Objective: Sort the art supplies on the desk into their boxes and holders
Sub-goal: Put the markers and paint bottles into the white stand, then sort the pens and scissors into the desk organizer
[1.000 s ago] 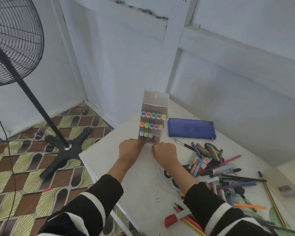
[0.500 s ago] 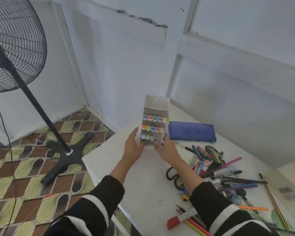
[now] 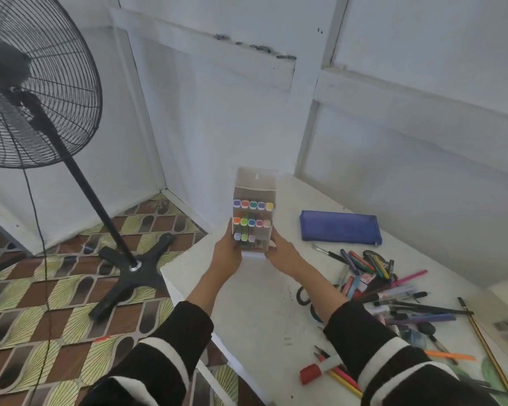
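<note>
Now L hand (image 3: 228,254), R hand (image 3: 282,252) grip marker box (image 3: 255,183)

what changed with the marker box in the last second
Both hands moved from the base of the marker box to its sides. The left hand and right hand now grip it, and it looks lifted slightly off the desk. The blue pouch and the pile of pens lie where they were.

Open desk (image 3: 261,317) left, pen heap (image 3: 393,291) (apparently tangled) right
</note>
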Demonstrator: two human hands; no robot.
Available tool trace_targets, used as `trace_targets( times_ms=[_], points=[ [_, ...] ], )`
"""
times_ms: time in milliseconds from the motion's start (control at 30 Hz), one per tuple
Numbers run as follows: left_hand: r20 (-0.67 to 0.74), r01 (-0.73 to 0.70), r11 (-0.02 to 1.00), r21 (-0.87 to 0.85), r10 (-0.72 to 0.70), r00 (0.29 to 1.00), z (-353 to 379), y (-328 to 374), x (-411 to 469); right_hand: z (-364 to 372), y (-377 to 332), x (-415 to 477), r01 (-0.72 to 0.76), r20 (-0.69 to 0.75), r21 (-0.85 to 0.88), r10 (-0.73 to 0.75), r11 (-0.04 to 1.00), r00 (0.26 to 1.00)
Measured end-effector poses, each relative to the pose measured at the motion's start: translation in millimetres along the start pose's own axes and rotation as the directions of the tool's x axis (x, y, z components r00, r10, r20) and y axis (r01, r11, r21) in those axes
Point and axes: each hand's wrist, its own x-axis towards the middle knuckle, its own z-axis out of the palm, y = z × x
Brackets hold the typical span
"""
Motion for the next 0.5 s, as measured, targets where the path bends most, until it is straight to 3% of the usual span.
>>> trace_targets(
  times_ms=[67,167,233,333,400,500],
  points=[
    [-0.073,0.047,0.997,-0.057,-0.051,0.996,3.3,1.4,-4.0,-8.0,5.1,-8.1,-0.041,0.024,0.050,0.040,0.998,0.999],
    [-0.389,0.154,0.977,-0.148,-0.201,0.899,21.1,13.2,-27.0,-30.7,18.5,-26.3,-0.082,-0.005,0.114,0.083,0.990,0.997],
    [-0.495,0.088,0.986,-0.140,-0.147,0.857,44.2,26.4,-49.1,-52.1,30.5,-41.4,-0.083,-0.093,0.112,0.093,0.990,0.991],
    [-0.437,-0.044,0.983,-0.175,-0.038,0.899,88.0,48.4,-74.9,-91.4,45.8,-69.3,-0.109,-0.224,0.036,0.115,0.993,0.968],
    [-0.305,-0.152,0.976,-0.155,0.099,0.947,117.3,62.2,-83.0,-120.0,53.1,-93.5,-0.135,-0.294,0.025,0.137,0.990,0.946],
    [-0.041,-0.283,0.945,-0.163,0.280,0.959,161.1,91.0,-90.6,-160.7,68.0,-136.4,-0.149,-0.436,0.055,0.158,0.987,0.886]
  ],
)
